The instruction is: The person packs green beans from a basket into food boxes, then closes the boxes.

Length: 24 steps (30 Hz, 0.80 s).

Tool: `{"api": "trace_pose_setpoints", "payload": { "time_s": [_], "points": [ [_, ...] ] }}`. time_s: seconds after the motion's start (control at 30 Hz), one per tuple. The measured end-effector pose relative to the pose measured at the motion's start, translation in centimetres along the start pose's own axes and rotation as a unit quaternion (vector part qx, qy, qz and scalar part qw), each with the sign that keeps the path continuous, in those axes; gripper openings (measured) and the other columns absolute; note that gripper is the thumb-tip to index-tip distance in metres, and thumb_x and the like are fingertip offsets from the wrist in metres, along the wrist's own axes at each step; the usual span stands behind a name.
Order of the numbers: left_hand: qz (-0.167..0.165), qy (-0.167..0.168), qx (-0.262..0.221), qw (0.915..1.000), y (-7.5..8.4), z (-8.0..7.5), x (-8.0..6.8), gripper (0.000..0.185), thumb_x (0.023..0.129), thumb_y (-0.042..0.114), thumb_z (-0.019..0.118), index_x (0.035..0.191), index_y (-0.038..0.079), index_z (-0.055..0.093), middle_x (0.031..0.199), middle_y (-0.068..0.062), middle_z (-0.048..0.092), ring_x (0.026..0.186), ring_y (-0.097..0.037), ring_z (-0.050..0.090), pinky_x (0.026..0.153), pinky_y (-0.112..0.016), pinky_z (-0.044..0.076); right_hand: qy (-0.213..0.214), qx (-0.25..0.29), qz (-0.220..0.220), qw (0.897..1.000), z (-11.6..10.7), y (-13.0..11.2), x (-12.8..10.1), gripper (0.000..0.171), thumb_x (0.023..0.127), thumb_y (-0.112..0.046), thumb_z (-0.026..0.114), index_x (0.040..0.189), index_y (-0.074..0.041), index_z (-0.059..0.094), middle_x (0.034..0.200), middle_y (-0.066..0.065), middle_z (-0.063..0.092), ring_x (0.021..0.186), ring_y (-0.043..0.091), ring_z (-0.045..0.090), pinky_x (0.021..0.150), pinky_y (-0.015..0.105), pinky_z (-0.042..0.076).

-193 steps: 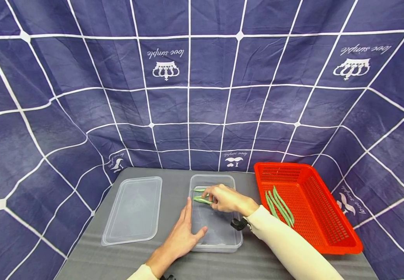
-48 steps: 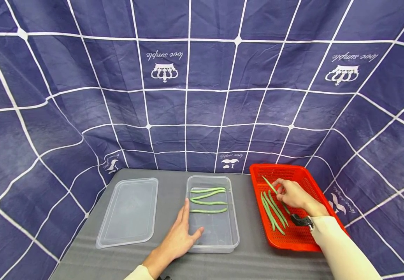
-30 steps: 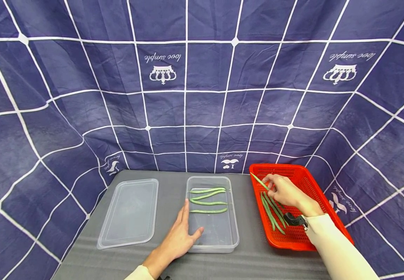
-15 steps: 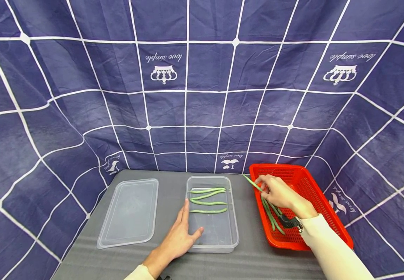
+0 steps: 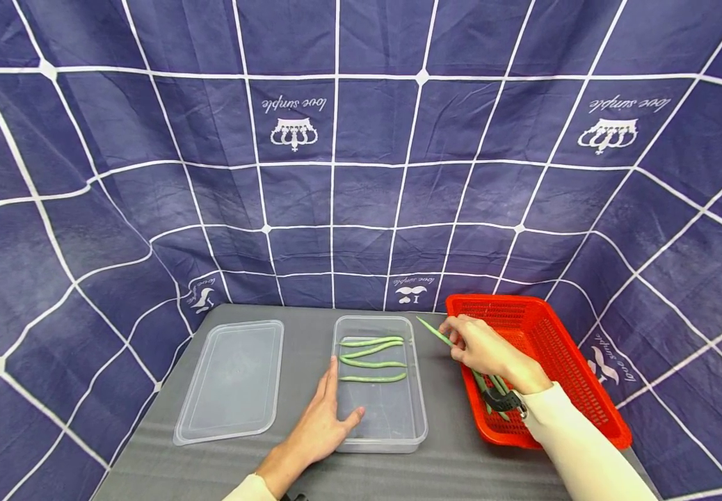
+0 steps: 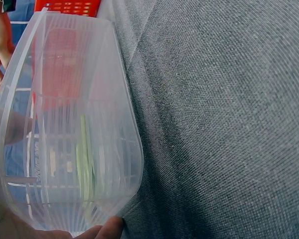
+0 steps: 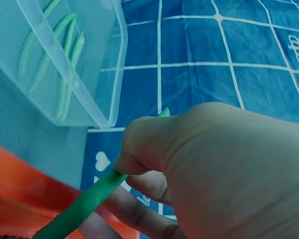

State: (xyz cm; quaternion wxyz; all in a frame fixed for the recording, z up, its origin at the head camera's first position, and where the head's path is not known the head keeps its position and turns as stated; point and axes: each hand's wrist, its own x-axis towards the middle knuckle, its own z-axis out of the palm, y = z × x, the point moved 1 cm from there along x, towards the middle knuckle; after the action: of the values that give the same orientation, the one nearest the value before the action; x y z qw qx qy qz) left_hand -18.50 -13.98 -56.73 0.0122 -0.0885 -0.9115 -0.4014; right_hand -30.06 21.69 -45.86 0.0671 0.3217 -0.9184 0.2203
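My right hand (image 5: 476, 346) pinches one green bean (image 5: 434, 331) between thumb and fingers, over the gap between the clear plastic container (image 5: 382, 417) and the red basket (image 5: 586, 376). In the right wrist view the held green bean (image 7: 87, 201) slants across below the thumb. Several green beans (image 5: 373, 364) lie crosswise, spaced apart, in the far half of the container. My left hand (image 5: 318, 424) rests along the container's left side, fingers straight and thumb over the near left rim. The left wrist view shows fingertips (image 6: 112, 229) at the container's wall.
More green beans (image 5: 501, 400) lie in the red basket, partly hidden under my right wrist. A clear flat lid (image 5: 231, 381) lies on the grey cloth (image 5: 301, 334) to the left. A blue checked curtain (image 5: 361, 195) stands behind and at both sides.
Earlier my right hand was setting beans in the container. It then picked one bean from the basket and has carried it left past the basket's rim. My left hand stays at the container.
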Motion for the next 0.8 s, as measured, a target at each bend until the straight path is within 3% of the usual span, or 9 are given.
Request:
{"api": "trace_pose_setpoints", "payload": {
  "time_s": [0.8],
  "points": [
    [-0.002,0.001,0.002,1.0,0.0,0.0,0.0,0.122,0.103,0.04,0.087,0.188,0.006,0.007,0.187,-0.029,0.036,0.169,-0.054,0.046,0.134,-0.069,0.044,-0.027,0.003,-0.044,0.999,2.1,-3.9,2.5,0.041,0.082,0.009,0.073,0.12,-0.005,0.079,0.096,0.004,0.075,0.085,0.015,0.07,0.077,0.025,0.057]
  ]
}}
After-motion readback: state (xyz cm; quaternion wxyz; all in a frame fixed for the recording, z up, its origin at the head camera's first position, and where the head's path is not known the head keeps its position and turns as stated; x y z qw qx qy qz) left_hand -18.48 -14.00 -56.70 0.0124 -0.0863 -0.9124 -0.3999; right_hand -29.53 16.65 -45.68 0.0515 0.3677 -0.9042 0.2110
